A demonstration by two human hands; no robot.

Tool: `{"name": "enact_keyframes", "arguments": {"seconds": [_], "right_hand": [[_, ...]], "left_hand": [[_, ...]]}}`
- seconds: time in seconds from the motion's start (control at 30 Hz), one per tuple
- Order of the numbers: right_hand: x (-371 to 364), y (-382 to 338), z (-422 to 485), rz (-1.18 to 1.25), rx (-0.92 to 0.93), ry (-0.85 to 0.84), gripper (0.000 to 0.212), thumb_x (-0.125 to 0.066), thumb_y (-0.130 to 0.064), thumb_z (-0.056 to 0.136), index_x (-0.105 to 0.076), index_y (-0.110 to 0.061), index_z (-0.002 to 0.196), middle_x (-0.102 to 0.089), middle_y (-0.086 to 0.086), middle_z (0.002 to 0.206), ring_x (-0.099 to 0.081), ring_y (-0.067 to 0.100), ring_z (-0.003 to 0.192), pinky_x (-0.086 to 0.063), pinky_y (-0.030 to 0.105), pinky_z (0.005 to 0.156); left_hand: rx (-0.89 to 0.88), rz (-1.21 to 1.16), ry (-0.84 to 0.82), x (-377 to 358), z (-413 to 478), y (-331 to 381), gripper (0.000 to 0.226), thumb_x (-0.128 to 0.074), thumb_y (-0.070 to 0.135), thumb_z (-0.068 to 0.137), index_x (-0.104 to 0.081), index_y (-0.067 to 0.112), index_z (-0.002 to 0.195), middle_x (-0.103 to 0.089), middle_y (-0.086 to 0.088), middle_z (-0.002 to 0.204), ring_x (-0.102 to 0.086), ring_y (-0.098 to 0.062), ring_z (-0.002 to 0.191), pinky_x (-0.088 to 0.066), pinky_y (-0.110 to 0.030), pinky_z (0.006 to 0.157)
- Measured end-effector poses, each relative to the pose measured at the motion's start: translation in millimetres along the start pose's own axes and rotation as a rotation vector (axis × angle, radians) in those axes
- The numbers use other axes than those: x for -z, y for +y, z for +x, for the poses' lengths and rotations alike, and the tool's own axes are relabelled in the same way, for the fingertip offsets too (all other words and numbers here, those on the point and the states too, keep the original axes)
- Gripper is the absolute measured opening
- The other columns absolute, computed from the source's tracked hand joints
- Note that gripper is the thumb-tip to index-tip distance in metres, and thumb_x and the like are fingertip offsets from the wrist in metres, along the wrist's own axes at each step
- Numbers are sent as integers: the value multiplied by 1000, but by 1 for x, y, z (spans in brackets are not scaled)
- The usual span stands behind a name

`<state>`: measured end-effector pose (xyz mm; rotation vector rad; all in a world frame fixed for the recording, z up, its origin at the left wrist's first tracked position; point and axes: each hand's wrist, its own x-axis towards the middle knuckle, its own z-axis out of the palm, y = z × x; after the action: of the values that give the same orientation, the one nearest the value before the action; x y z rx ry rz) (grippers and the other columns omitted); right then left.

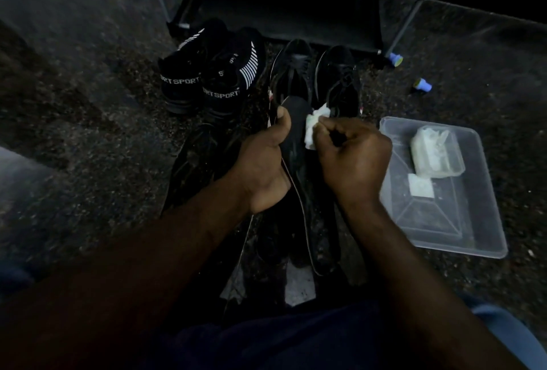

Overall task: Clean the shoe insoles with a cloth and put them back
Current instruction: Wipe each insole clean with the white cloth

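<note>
Your view is dim overall, underexposed, with heavy vignetting toward the near edge and corners. The faint light you have falls from the far right, catching the clear plastic tray [461, 239] and the white cloth [315, 125], the brightest spots. Black shoes [313, 73] merge into the dark floor [88, 133]; detail there is lost. Your forearms are soft and blurred at the near edge. The floor's far left smears. Rack legs [405, 23] bow outward, wide-angle distortion. Grain throughout.
</note>
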<state>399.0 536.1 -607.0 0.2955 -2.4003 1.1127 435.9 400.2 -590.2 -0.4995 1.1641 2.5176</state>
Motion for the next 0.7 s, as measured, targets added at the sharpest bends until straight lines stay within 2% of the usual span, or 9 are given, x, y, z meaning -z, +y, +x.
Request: {"name": "enact_keyframes", "arguments": {"seconds": [0.1, 0.2, 0.23, 0.3, 0.4, 0.53, 0.6, 0.7], "right_hand": [[-3, -15, -8, 32, 78, -47, 10, -72, -23, 88, -80, -20, 86, -77, 0, 85, -71, 24, 83, -55, 47, 76], [-7, -28, -18, -22, 178, -123, 11, -69, -26, 89, -79, -22, 86, -74, -2, 84, -69, 25, 83, -51, 46, 78], [-6, -25, -15, -58, 178, -116, 12, -68, -28, 89, -79, -23, 86, -74, -2, 84, -68, 25, 83, -50, 46, 77], [-2, -11, -5, -116, 112, -62, 13, -67, -29, 90, -78, -23, 84, -74, -1, 82, -67, 28, 81, -52, 48, 74], [7, 2, 3, -95, 7, -18, 11, -67, -27, 88, -76, -22, 87, -73, -1, 87, -67, 30, 85, -53, 52, 76], [5, -23, -12, -25, 129, -138, 11, -65, -25, 89, -74, -21, 94, -71, -2, 94, -64, 28, 91, -50, 50, 79], [3, -26, -11, -52, 160, -157, 11, -67, -27, 89, -74, -21, 94, -69, -3, 95, -62, 27, 92, -48, 48, 79], [6, -9, -1, -90, 51, -97, 8, -68, -27, 87, -72, -25, 94, -68, -6, 95, -63, 26, 92, -49, 50, 80]], "left_hand": [[-5, 1, 22, 3, 4, 1, 67, -29, 57, 107, -52, 9, 149, -62, -13, 143, -61, -28, 131, -51, -40, 108], [-21, 14, 50, 8, 6, 4, 68, -27, 56, 107, -56, 5, 141, -66, -12, 135, -64, -24, 124, -53, -33, 103], [-17, -6, 44, 7, 5, 4, 67, -27, 56, 108, -56, 5, 138, -66, -12, 134, -65, -25, 123, -54, -34, 102], [11, -34, 4, 5, 3, 4, 70, -28, 58, 107, -53, 6, 146, -63, -16, 141, -62, -29, 127, -55, -39, 102], [19, -26, -49, -1, 1, 2, 68, -29, 60, 107, -53, 12, 148, -64, -14, 140, -62, -29, 128, -55, -41, 102], [29, -75, -47, 3, 6, 4, 71, -33, 64, 102, -62, 8, 135, -72, -13, 125, -69, -26, 117, -59, -36, 94], [27, -72, -54, 8, 7, 3, 77, -35, 67, 101, -59, 4, 138, -66, -19, 134, -64, -30, 126, -54, -39, 100], [25, -25, -34, 6, 6, -1, 74, -32, 64, 103, -53, 10, 148, -60, -18, 144, -59, -31, 132, -52, -42, 103]]}}
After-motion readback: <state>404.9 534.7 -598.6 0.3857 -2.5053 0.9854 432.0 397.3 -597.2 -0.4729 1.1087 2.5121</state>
